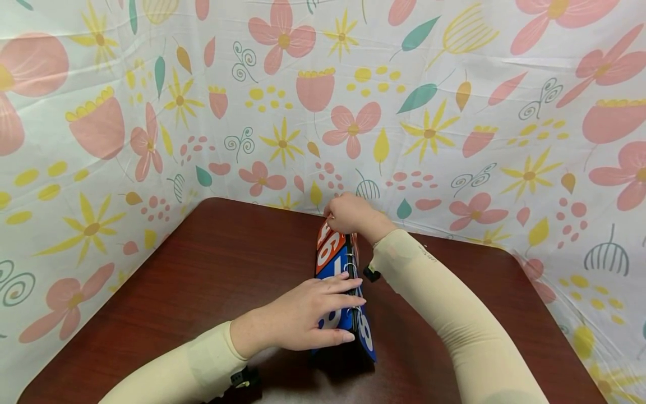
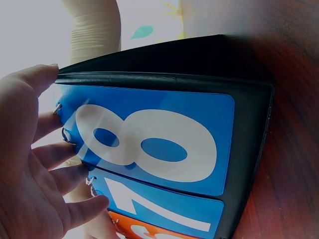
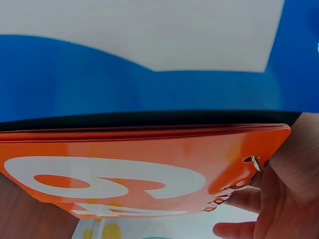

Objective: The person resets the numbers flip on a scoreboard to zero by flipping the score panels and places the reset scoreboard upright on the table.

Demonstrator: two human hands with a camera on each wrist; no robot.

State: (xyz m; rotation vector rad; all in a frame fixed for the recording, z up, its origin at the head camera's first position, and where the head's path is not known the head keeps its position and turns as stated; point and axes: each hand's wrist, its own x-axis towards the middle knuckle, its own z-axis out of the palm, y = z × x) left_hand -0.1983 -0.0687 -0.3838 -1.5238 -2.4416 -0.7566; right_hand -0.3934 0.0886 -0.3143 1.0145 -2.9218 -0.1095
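A tent-shaped flip scoreboard [image 1: 339,268] with a black stand stands on the table, its ringed ridge running away from me. Large white digits mark its blue card [image 2: 149,139] and orange card [image 3: 124,169]. My left hand [image 1: 298,314] lies over the near end of the ridge, fingers spread and mostly straight. Its thumb touches the black spine in the left wrist view. At the far end, my right hand [image 1: 353,213] bends over the top and grips the scoreboard there. Some right fingers [image 3: 239,230] show beside the rings; the thumb's contact is hidden.
The dark reddish-brown tabletop [image 1: 242,247] extends on both sides of the scoreboard. A white curtain [image 1: 429,140] with flower prints hangs along the back and sides. Small black devices [image 1: 372,274] are worn at both wrists, over pale sleeves [image 1: 444,303].
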